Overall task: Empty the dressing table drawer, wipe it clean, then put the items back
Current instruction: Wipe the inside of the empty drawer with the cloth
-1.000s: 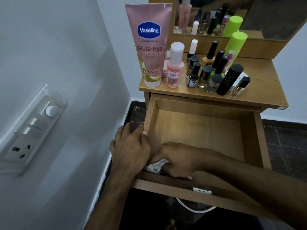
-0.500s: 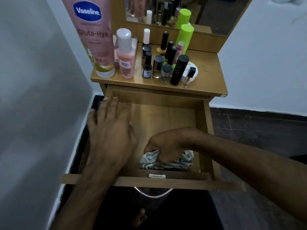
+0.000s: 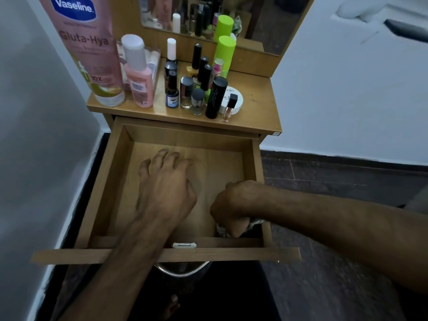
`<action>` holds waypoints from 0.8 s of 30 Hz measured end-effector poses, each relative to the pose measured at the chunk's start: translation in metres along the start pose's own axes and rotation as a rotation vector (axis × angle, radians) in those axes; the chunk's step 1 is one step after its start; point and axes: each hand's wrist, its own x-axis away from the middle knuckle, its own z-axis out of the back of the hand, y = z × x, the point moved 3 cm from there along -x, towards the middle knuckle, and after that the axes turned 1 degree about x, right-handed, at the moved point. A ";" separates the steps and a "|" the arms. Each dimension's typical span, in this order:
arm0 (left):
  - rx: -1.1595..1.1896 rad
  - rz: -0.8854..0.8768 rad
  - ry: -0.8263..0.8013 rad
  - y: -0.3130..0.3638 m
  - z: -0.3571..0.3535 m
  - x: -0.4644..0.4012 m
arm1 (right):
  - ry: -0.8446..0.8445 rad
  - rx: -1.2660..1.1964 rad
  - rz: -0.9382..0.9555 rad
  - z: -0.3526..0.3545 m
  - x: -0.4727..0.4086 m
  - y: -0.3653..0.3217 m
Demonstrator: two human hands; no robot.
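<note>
Drawer (image 3: 115,181): pulled fully out of the dressing table, its wooden floor bare except for the two hands and the cloth.
Left hand (image 3: 165,188): reached in over the front edge, fingers spread and lightly bent toward 12 o'clock, gripping nothing; contact with the floor unclear.
Right hand (image 3: 228,208): at the drawer's 5 o'clock corner, fingers curled tight around the cloth.
Cloth (image 3: 222,230): pale, bunched, mostly hidden beneath that fist, beside the right wall.
Tabletop (image 3: 257,105): at 12 o'clock, carrying the Vaseline tube (image 3: 92,54), pink bottle (image 3: 139,77) and small vials.
</note>
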 end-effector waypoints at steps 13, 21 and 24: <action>0.042 -0.030 0.001 -0.001 -0.005 -0.004 | -0.028 0.044 -0.100 0.009 0.004 -0.002; 0.045 -0.020 0.035 -0.002 -0.005 -0.002 | 0.014 0.053 -0.146 0.008 0.035 -0.004; 0.041 -0.023 0.023 -0.001 -0.004 0.000 | -0.006 0.033 -0.180 0.001 0.063 0.007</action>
